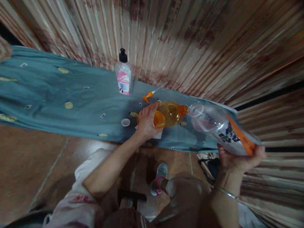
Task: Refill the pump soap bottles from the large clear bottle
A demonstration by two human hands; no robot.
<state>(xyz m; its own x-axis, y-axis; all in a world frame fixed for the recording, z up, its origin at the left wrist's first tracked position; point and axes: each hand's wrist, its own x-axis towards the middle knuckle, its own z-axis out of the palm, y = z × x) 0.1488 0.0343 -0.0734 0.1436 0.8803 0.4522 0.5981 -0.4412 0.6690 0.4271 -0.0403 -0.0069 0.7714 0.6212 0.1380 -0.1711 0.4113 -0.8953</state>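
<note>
Frame centre, left hand grasps a translucent amber plastic bottle; lower right, right hand grips a large clear plastic bottle; steady neck-to-neck alignment seems wise.

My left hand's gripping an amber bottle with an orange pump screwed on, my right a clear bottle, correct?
Not quite: the head view shows the orange pump lying loose on the teal cloth, not screwed on. Your left hand grips the amber bottle, your right hand the clear bottle.
</note>
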